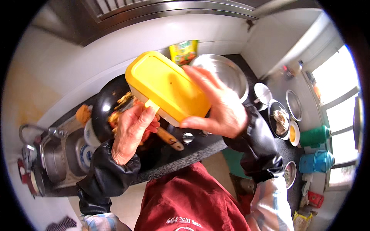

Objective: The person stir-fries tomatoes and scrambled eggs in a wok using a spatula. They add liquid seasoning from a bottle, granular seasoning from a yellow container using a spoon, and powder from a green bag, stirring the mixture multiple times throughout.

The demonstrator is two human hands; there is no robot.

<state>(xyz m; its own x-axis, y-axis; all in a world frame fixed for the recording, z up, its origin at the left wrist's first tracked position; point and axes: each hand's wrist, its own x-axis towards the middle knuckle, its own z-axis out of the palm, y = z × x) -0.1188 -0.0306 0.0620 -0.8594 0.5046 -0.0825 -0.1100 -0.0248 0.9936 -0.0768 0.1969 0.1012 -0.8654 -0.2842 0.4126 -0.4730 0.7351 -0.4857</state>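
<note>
A box with a yellow plastic lid (162,83) and pale sides is held up over the stove, tilted. My left hand (134,127) pinches a small yellow tab (152,105) at the box's near side between thumb and fingers. Around the right end of the box, my right hand (221,106) is spread, thumb at the near edge and fingers at the far edge. Below and to the left is a black wok (105,98) with cooked food (124,101) in it, partly hidden. A wooden handle (169,138) sticks out beneath the box; its other end is hidden.
Behind the box are a yellow seasoning packet (183,52) and a large round steel lid or pan (231,75). A double sink (55,161) lies left. The right counter bears a plate of food (280,119), a green jug (313,136) and a blue container (315,161).
</note>
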